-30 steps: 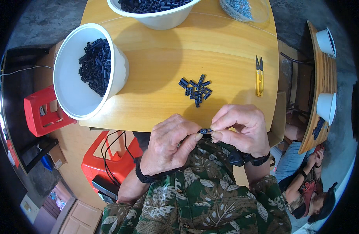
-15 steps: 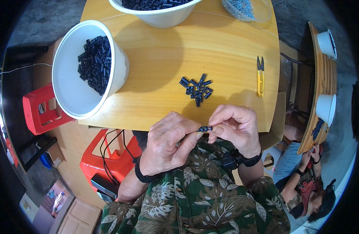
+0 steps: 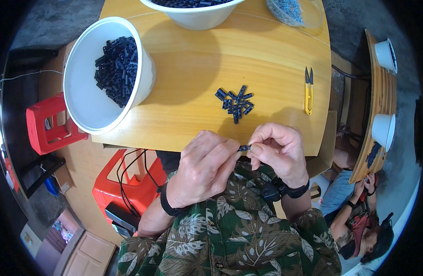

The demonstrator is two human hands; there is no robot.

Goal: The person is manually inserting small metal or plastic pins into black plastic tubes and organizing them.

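Note:
Between my two hands is a small black tubular plastic part (image 3: 243,148), held just above the table's near edge. My left hand (image 3: 203,166) pinches its left end, and the fingers cover most of that end. At the other end, the thumb and fingertips of my right hand (image 3: 279,154) close on it; whether a smaller piece sits in that pinch is hidden. Just beyond my hands a loose pile of similar black parts (image 3: 236,105) lies on the wooden table (image 3: 184,87).
Yellow-handled thread snips (image 3: 309,94) lie at the right. A white tub of black parts (image 3: 73,92) stands left, another white bowl (image 3: 202,20) at the back. A clear dish (image 3: 308,20) holds small bluish pieces. Red stools (image 3: 128,184) stand left; another person (image 3: 358,216) sits right.
My left fingers have shifted over the black part, covering more of it. The table and its contents sit slightly further right in the picture. Both hands keep their pinch.

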